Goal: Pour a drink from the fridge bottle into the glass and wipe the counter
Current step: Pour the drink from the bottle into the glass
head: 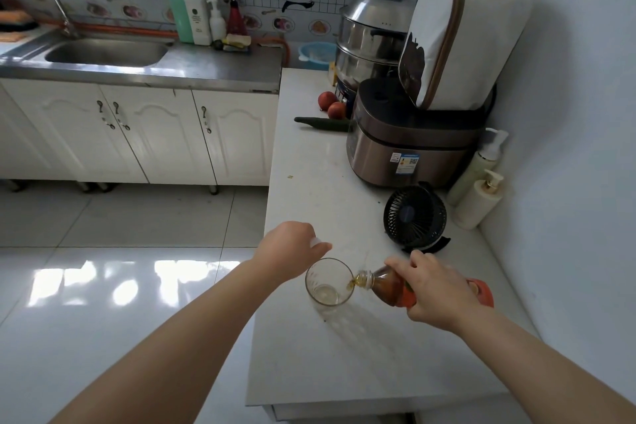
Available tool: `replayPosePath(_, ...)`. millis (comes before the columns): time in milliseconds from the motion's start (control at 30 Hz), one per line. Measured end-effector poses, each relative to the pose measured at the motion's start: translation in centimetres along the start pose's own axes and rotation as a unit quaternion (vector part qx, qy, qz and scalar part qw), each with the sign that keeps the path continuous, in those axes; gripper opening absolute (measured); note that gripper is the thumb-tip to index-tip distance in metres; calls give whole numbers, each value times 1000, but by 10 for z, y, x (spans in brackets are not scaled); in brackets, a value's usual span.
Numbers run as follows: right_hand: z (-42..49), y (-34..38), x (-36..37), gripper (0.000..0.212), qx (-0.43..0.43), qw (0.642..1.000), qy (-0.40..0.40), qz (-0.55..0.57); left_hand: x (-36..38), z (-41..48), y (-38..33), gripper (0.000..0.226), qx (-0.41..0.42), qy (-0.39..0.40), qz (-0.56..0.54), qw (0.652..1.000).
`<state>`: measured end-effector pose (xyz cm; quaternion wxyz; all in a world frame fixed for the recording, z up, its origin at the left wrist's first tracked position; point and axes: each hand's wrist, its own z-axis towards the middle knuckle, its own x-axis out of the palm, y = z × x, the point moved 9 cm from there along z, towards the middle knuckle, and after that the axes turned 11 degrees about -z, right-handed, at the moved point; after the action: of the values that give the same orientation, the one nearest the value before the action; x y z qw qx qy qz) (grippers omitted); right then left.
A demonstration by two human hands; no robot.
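Observation:
A clear glass stands on the white counter near its left edge. My right hand grips a plastic bottle of brown drink with an orange label, tilted so its open mouth rests over the glass rim. A thin stream of brown liquid runs into the glass, which holds a little pale liquid at the bottom. My left hand hovers just left of and above the glass, fingers curled round a small white thing, likely the bottle cap.
A black desk fan sits behind the bottle. Two pump bottles stand by the right wall. A rice cooker, steamer pot, white bag, cucumber and two red fruits crowd the far counter. A steel sink lies far left.

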<state>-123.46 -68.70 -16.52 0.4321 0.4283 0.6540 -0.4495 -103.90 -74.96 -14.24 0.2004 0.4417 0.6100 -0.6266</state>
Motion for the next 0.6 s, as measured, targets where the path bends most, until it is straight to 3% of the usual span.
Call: replayPosePath(600,5,6,-9,68,-23,999,-2,-47,5,0,5,42,-16,15,2,1000)
